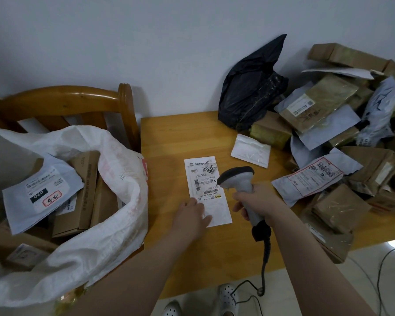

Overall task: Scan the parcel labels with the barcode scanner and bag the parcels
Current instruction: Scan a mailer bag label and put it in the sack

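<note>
Head view: at the centre of the wooden table [169, 137] we see a flat white parcel [211, 176] lying label-up, its long axis running roughly from 11 o'clock to 5 o'clock. The left hand [193, 213] rests on the parcel's near end with its fingers stretched out flat, holding nothing. The right hand [255, 199] is curled around the handle of the barcode scanner [237, 179]. The scanner's long axis runs from its cable end at 5 o'clock to its head at 11 o'clock, and the head tips toward the label. Its cable [265, 258] hangs over the table's near edge. At 9 o'clock we find a white woven sack [114, 201], which holds parcels, in front of a wooden chair [78, 96]. A heap of parcels [351, 133] fills 2 to 3 o'clock, and a black plastic bag [251, 87] stands at 1 o'clock.
</note>
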